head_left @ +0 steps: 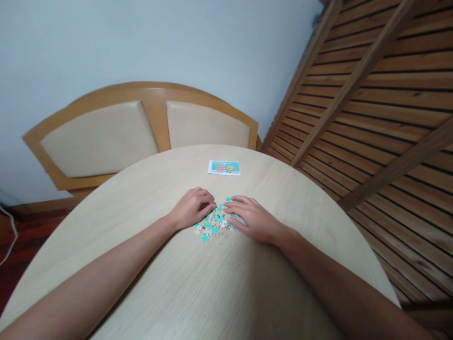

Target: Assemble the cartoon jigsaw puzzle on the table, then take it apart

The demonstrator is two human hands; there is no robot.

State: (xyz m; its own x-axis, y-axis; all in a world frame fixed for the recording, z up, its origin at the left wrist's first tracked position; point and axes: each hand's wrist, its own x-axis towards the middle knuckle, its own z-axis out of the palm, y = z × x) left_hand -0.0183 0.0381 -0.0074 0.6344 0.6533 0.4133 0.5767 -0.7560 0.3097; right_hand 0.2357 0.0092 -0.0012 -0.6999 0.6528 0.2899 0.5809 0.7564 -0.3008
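A loose heap of jigsaw puzzle pieces (214, 228), turquoise, white and a few other colours, lies on the round table between my hands. My left hand (194, 208) rests at the heap's left edge, fingers curled inward and thumb pointing at the pieces; whether a piece is under its fingertips is hidden. On the other side, my right hand (251, 217) lies over the right part of the heap with its fingers stretched out and apart, covering some pieces. Beyond both hands is a small picture card (224, 167) with a pink and a yellow cartoon figure on turquoise.
The round pale wooden table (170, 293) fills the lower view. Behind it stands a wooden headboard (155, 113) with cream padded panels, against a pale wall (177, 42). Slatted wood panelling (382, 118) rises at the right. A white cable (13, 231) hangs at far left.
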